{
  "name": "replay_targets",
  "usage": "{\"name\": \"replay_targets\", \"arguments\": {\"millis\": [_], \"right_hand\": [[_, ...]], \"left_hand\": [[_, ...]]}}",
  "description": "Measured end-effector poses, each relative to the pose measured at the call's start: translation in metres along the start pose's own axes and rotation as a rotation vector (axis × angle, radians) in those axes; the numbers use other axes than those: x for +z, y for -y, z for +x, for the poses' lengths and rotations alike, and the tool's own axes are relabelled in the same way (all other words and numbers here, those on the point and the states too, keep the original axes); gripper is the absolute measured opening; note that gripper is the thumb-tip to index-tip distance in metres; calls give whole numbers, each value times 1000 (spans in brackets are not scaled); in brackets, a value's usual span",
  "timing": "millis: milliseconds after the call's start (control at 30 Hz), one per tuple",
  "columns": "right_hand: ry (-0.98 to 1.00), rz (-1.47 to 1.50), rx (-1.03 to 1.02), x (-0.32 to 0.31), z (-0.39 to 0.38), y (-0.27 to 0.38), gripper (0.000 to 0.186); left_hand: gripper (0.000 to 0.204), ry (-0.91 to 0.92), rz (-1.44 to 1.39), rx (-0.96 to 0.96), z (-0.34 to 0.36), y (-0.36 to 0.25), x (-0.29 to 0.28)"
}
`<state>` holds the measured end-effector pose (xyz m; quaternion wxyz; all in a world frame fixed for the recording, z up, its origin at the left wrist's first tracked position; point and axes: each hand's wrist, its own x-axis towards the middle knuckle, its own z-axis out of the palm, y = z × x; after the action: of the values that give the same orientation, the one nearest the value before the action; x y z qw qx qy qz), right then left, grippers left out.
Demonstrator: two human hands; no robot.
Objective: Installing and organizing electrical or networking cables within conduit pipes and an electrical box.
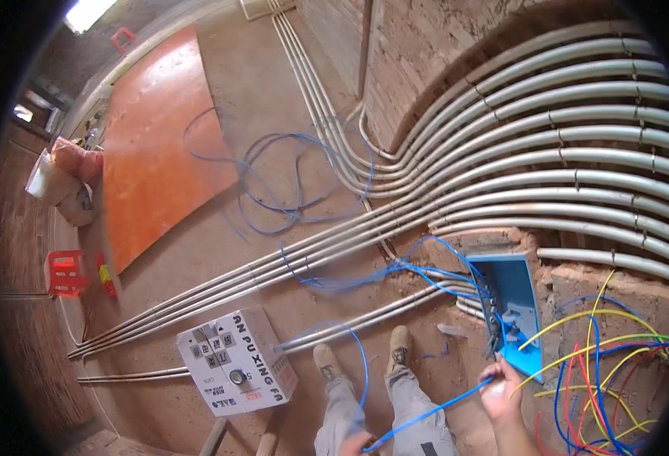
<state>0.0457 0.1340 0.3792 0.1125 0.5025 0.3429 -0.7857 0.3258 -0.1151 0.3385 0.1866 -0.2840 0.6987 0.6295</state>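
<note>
A length of blue cable (pixel 431 413) runs between my two hands in front of my legs. My right hand (pixel 500 393) is closed on it just below the open blue junction box (pixel 505 275), which is set in the brick wall. My left hand (pixel 356 444) shows only in part at the lower edge, its fingers closed around the same cable. From there the cable loops up and left toward a white carton (pixel 258 346) with a round opening in its face. Several grey-white conduits enter the side of the junction box, and blue cable loops near them.
Many white conduits (pixel 562 178) curve over the wall and along the floor. Loose blue cable coils (pixel 274 209) lie beside an orange board (pixel 160 144). Red, yellow and blue wires (pixel 593 380) hang at the right. A red plastic stool (pixel 68 273) stands far left.
</note>
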Motion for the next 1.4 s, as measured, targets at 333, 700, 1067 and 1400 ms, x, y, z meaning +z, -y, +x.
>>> {"name": "replay_targets", "arguments": {"millis": [333,700,1067,1400], "right_hand": [[165,-105,155,22,-10,-20,50],[302,-249,-235,-22,30,5,31],[536,-1007,-224,-60,-7,-110,23],[526,-867,58,-1,-91,-46,19]], "left_hand": [[32,130,63,305,50,-94,73],[21,166,303,125,43,27,-49],[17,246,-206,199,91,-189,106],[29,211,253,504,40,-24,-49]]}}
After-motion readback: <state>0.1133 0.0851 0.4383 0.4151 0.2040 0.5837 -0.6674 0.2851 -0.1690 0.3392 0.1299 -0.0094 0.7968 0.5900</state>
